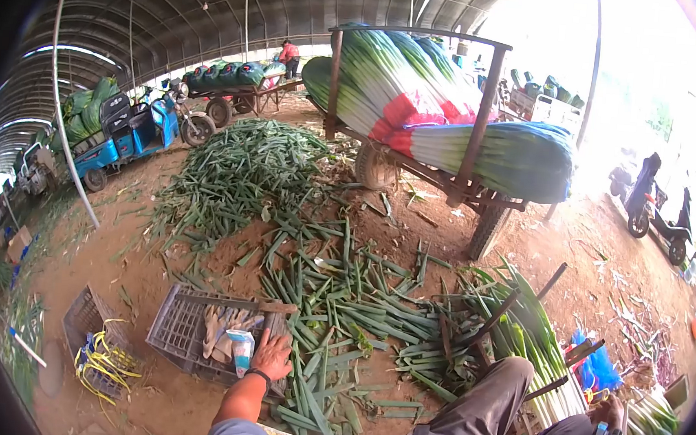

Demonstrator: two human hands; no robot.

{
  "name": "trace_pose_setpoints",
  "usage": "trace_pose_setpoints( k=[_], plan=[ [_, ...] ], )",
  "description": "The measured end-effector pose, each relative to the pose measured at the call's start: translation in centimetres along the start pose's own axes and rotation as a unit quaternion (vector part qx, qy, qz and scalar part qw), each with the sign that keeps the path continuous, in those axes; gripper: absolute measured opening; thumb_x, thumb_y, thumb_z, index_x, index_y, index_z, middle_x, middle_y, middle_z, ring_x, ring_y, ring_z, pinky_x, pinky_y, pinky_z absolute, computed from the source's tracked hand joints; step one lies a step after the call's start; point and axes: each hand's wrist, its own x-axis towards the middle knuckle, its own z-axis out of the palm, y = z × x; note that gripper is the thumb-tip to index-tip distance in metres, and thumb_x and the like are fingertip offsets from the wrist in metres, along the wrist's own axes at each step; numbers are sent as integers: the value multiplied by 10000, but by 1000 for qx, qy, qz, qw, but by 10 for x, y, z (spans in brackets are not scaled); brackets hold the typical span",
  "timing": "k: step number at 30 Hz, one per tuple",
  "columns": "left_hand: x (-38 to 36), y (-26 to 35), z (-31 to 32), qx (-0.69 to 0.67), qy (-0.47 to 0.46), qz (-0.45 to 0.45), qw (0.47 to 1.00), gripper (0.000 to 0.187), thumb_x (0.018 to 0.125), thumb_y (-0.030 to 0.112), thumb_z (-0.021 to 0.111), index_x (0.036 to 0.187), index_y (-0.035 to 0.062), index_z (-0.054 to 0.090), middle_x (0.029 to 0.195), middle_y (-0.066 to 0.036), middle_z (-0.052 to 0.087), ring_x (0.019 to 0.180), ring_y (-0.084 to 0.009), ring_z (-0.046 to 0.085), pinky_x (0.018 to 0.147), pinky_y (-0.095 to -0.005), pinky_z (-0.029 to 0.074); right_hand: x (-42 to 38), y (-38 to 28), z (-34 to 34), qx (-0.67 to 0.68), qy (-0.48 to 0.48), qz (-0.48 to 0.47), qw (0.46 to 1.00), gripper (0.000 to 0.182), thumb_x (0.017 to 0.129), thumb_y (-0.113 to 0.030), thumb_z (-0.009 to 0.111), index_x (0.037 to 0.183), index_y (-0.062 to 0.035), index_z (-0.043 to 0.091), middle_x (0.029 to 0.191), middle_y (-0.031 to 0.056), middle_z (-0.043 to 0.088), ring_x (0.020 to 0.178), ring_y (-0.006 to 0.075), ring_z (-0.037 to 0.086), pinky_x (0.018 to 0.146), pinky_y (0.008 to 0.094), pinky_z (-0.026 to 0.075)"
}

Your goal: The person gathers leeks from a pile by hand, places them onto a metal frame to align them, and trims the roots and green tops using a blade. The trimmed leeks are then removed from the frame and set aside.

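My left hand (271, 358) lies on a wooden block at the right end of an upturned grey plastic crate (180, 327), fingers stretched out. On the crate, beside that hand, are a pair of tan gloves (220, 330) and a small blue-and-white box (240, 348). At the lower right, my right hand (609, 412) is next to long green onions (540, 347) lying in a frame of dark bars (504, 316). Its fingers are small and partly hidden, so its grip does not show. Blue plastic strands (595, 368) are just beyond it.
Cut green leaves (245, 168) lie heaped and scattered ahead. A cart (472, 145) carries wrapped onion bundles. A blue three-wheeler (129, 139) stands left, a scooter (659, 209) right. A second crate (97, 337) holds yellow straps. A person in red (289, 56) stands far back.
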Motion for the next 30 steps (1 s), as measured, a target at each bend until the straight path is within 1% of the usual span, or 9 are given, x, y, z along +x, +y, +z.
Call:
trace_pose_setpoints(
  k=[8,11,12,13,15,16,17,27,30],
  plan=[
    [-2,9,-21,0,-13,0,1000,478,845,416,598,1144,68,733,1376,-106,550,1345,-266,435,1251,-530,65,14,-34,62,-24,-15,7,1000,433,965,-431,615,1301,-164,554,941,47,662,744,200,660,592,378,534],
    [-3,11,-26,-9,-12,2,1000,465,844,407,597,1116,59,741,1360,-98,559,1331,-255,446,1249,-537,65,10,-24,71,-126,6,29,992,396,987,-365,591,1288,-109,594,869,27,670,678,157,642,559,315,510],
    [-4,11,-26,-19,-12,0,1000,466,837,408,603,1106,55,744,1357,-95,564,1329,-255,450,1249,-536,62,3,-19,74,-170,5,3,985,329,969,-310,589,1188,-75,657,808,18,664,688,144,638,549,301,488],
    [-3,12,-26,-18,-14,2,1000,466,837,408,603,1106,55,744,1357,-95,564,1329,-255,450,1249,-536,62,10,-5,68,-229,-20,-21,973,310,909,-267,607,1050,-14,715,769,71,688,703,196,663,586,355,514],
    [-4,10,-25,-19,-7,3,1000,462,835,410,605,1094,57,749,1344,-94,575,1323,-257,458,1250,-536,55,7,22,61,-417,15,-141,898,317,845,-248,620,951,25,740,832,157,729,754,270,702,695,397,550],
    [-3,8,-19,-18,0,1,1000,458,830,411,610,1084,59,753,1321,-93,591,1316,-259,468,1251,-536,49,-2,22,58,-467,-18,-130,874,355,800,-261,647,949,46,742,919,216,737,832,317,724,812,406,554],
    [-2,8,-21,-18,-1,2,1000,458,830,411,610,1084,59,753,1321,-93,591,1316,-259,468,1251,-536,49,-7,24,57,-461,-15,-38,886,381,765,-279,676,965,37,750,927,215,741,869,318,730,832,384,558],
    [-2,12,-26,-4,-11,0,1000,432,817,411,632,1049,70,763,1251,-97,625,1282,-250,494,1248,-540,36,-47,-44,99,-543,-95,3,835,501,759,-318,742,1166,-26,716,1123,211,718,1060,314,694,988,368,522],
    [0,15,-36,4,-102,-25,994,503,872,447,588,1176,70,724,1336,-91,594,1363,-249,430,1253,-541,5,-45,-29,96,-533,-73,2,843,462,792,-311,706,1146,-14,720,1080,211,729,1032,310,703,967,362,530]
  ],
)
